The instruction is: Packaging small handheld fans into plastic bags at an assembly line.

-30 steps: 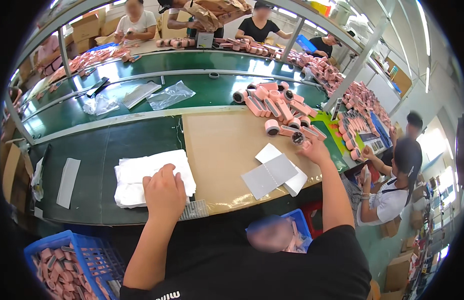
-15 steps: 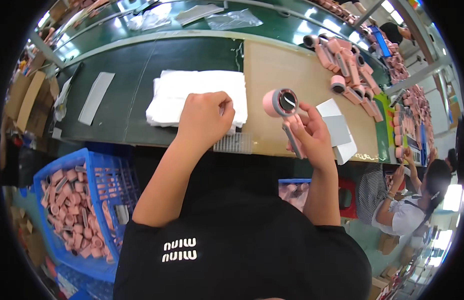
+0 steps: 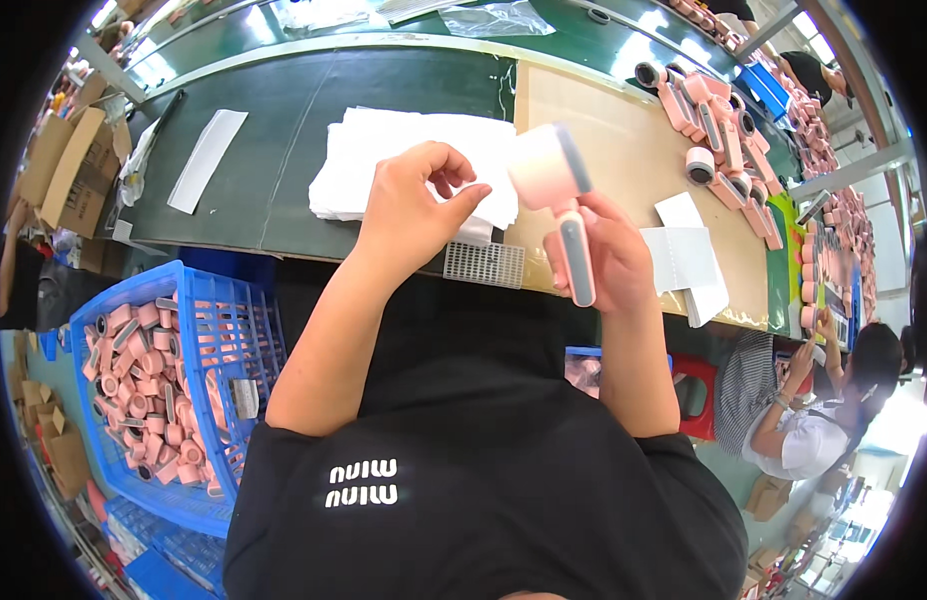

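In my right hand (image 3: 616, 255) is a pink hand-held device (image 3: 544, 168) with a round, cup-like head and a grey-trimmed handle. My fingers wrap the handle, and the head tilts up and to the left, slightly blurred. My left hand (image 3: 416, 200) hovers at the front of a stack of folded white cloths (image 3: 359, 165). Its fingers are partly curled, with the thumb apart from them and nothing visible between. The palm side is hidden.
At the back right lies a pile of similar pink devices (image 3: 719, 125). White and grey sheets (image 3: 679, 260) rest right of my right hand. A blue basket (image 3: 189, 300) full of pink parts stands at lower left. Another person (image 3: 794, 430) works at far right.
The device has turned in my right hand, so its head's side now shows instead of its dark round face. My left thumb has moved away from the fingers. The whole view has shifted slightly.
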Available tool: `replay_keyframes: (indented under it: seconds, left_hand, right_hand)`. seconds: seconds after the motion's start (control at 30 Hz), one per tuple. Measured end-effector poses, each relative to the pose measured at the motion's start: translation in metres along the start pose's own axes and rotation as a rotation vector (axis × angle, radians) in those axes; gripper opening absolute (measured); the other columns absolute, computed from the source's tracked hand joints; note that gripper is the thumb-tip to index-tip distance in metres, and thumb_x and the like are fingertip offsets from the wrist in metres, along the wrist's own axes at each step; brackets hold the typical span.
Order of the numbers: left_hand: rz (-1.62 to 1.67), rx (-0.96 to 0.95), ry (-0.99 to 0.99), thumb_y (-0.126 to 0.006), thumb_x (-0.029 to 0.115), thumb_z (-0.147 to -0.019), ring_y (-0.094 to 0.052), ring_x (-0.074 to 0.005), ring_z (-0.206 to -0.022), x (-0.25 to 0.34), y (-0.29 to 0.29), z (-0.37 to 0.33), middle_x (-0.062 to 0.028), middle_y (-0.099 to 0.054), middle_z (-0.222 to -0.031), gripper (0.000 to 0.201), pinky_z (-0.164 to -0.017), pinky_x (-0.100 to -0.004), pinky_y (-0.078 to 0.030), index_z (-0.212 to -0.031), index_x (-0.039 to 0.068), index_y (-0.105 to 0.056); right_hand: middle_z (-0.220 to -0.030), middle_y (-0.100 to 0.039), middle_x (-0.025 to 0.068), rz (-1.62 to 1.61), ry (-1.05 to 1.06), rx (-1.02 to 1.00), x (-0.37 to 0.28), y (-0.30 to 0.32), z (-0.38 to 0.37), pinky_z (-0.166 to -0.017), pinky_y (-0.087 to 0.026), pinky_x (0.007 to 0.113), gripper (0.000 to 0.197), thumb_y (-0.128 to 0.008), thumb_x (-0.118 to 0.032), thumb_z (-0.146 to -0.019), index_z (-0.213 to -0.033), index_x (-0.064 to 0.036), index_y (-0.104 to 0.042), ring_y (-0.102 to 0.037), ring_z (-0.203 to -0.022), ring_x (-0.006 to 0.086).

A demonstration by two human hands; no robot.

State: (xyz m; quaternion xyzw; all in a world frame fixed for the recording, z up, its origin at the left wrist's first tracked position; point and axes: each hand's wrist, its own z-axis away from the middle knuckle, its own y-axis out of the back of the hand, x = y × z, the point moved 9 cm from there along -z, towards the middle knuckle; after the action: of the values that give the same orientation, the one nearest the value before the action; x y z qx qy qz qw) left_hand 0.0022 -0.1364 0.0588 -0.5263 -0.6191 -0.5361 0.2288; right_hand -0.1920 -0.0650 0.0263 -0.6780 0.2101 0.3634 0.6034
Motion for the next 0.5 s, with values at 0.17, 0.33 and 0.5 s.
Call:
replay_keyframes:
  seconds: [0.17,0.33,0.5]
  left_hand:
    - [0.054,0.023,-0.004,-0.082,0.01,-0.087,-0.067,-0.014,-0.075,0.004,0.004,0.003,-0.0062,-0.072,-0.08,0.014,-0.074,-0.0301,-0.054,-0.087,0.0,-0.072]
    - [0.296,0.168,0.115,-0.075,0.004,-0.092,-0.064,-0.0088,-0.078,-0.023,0.016,0.01,-0.0012,-0.07,-0.081,0.006,-0.073,-0.027,-0.051,-0.092,-0.001,-0.072]
    - [0.632,0.302,0.082,-0.071,0.002,-0.096,-0.061,-0.0057,-0.079,-0.027,0.02,0.014,0.0017,-0.067,-0.086,0.004,-0.071,-0.0242,-0.048,-0.094,-0.001,-0.07]
  right_hand:
    - [-0.084,-0.07,0.0166,-0.033,-0.213,-0.028,0.027,-0.007,-0.029,-0.044,-0.057,0.034,0.049,-0.055,-0.015,-0.107,-0.149,0.0097,-0.05,-0.071,-0.055,0.0246]
    - [-0.077,-0.067,0.0177,0.001,-0.213,0.009,0.027,-0.011,-0.036,-0.043,-0.056,0.034,0.041,-0.054,-0.016,-0.108,-0.138,0.0123,-0.058,-0.067,-0.055,0.0268]
    - [-0.085,-0.072,0.0165,0.181,-0.199,0.208,0.024,-0.003,-0.029,-0.049,-0.062,0.035,0.039,-0.061,-0.011,-0.105,-0.137,0.0119,-0.06,-0.07,-0.057,0.0247]
